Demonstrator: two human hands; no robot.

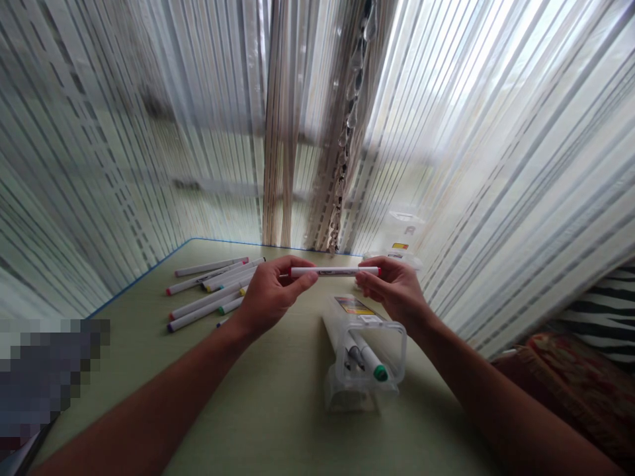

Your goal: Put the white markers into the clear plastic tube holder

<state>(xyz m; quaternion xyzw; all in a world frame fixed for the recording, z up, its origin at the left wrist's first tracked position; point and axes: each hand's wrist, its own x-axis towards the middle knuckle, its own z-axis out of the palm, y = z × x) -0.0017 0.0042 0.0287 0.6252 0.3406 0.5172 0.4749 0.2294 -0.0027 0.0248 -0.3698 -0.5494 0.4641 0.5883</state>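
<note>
Both my hands hold one white marker with red ends (333, 271) level above the green table (278, 410). My left hand (272, 294) pinches its left end, fingers closed. My right hand (394, 285) grips the right end, fingers curled. Below the marker lies a clear plastic marker case (368, 360) on its side, with a green-capped marker (371, 360) and a dark-tipped one inside. Several white markers with coloured caps (208, 291) lie loose on the table left of my left hand.
Striped sheer curtains (496, 165) hang round the table's far and side edges. A clear lid or bag with a label (399, 251) sits at the far right. A zebra-print cushion (610, 317) and patterned fabric lie to the right. A blurred patch covers the lower left.
</note>
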